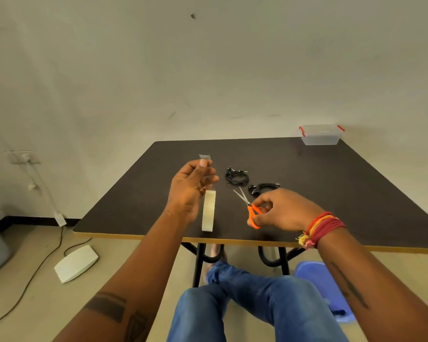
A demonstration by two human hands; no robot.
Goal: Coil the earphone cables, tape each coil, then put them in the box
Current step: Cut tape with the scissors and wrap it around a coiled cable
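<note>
My left hand (192,187) is raised above the dark table (331,183) and pinches the free end of clear tape (205,157) pulled up from the tape roll (208,210), which hangs on edge below it. My right hand (286,209) grips orange-handled scissors (250,206), blades parted and pointing up-left toward the tape. Two coiled black earphone cables lie on the table: one coil (236,176) farther back, the other coil (263,187) just beyond my right hand. A clear plastic box (321,135) with red clips stands at the far right corner.
The table's near edge (232,240) runs under my forearms. A white flat device (76,264) and cables lie on the floor at left. A blue plastic stool (324,285) stands by my right knee. A wall rises close behind the table.
</note>
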